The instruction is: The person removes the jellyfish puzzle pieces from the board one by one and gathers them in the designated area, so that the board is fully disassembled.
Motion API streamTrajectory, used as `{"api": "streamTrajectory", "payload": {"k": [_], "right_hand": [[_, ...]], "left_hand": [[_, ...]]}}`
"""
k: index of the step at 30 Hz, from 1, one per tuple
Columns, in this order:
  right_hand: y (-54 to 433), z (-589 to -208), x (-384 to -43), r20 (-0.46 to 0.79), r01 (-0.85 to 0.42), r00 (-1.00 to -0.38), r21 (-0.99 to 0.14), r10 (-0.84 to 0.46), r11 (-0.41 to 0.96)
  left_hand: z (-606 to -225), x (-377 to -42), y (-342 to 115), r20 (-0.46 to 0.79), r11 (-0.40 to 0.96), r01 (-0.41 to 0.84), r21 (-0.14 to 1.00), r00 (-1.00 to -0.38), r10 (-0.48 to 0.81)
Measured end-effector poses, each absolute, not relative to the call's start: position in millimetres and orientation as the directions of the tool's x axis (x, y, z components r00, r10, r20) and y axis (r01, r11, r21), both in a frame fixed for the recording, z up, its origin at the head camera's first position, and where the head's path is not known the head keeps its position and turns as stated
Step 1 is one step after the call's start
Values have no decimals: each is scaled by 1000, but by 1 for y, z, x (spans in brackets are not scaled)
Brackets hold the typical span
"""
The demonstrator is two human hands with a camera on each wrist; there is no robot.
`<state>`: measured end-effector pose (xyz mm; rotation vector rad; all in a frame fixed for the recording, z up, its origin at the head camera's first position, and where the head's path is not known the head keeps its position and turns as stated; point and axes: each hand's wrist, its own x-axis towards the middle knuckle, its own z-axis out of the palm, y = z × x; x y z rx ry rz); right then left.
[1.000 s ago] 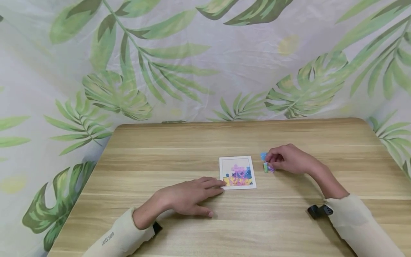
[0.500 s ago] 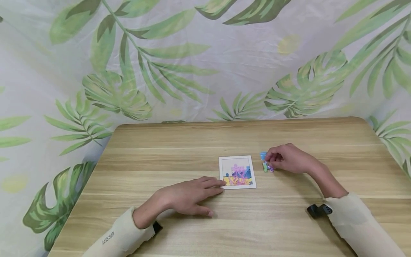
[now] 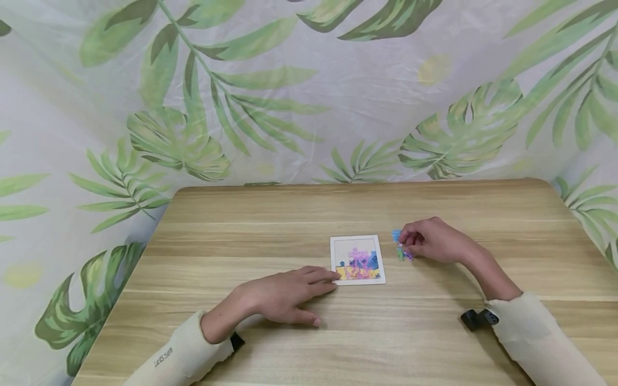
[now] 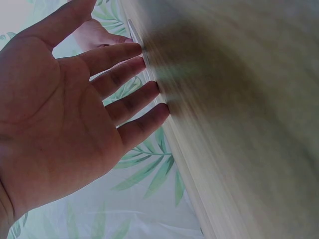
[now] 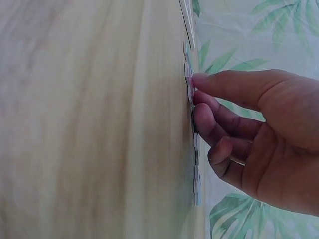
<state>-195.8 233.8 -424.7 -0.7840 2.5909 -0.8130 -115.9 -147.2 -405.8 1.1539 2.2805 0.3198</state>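
Note:
A square puzzle board (image 3: 344, 246) with a white border lies mid-table, its lower part filled with yellow, pink and blue pieces. My left hand (image 3: 285, 295) reaches its lower left edge, fingertips resting there. In the left wrist view that hand (image 4: 65, 104) shows straight, spread fingers and a bare palm. Right of the board, my right hand (image 3: 436, 241) pinches at a small puzzle piece among loose ones, fingers curled. A blue piece (image 3: 396, 235), a green piece (image 3: 400, 254) and a purple piece (image 3: 410, 257) show beside its fingertips. The right wrist view shows thumb and forefinger (image 5: 212, 82) low at the flat pieces.
The wood-grain table (image 3: 241, 214) ends at a leaf-patterned cloth (image 3: 289, 107) behind it. More loose pieces (image 5: 197, 184) lie in a row below the right fingers in the right wrist view. A black wrist device (image 3: 478, 319) sits at the right sleeve.
Under my right fingertips the green piece has shifted and turned slightly, now showing narrower. Both hands stay nearly in place, and the board has not moved on the table.

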Motion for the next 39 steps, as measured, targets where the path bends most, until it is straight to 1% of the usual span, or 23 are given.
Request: {"api": "streamTrajectory", "payload": {"k": [7, 14, 24, 39], "right_hand": [[230, -423, -194, -120, -407, -799, -613, -589, 677], [212, -421, -194, -71, -456, -775, -624, -628, 634], [180, -419, -199, -55, -495, -736, -635, -674, 593], [152, -419, -202, -117, -455, -726, -657, -677, 601]], "left_hand": [[-406, -116, -147, -374, 603, 667, 438, -475, 797], [-406, -116, -147, -368, 600, 671, 436, -475, 799], [-407, -117, -147, -350, 586, 686, 431, -472, 810], [-405, -118, -146, -345, 578, 686, 442, -465, 816]]}}
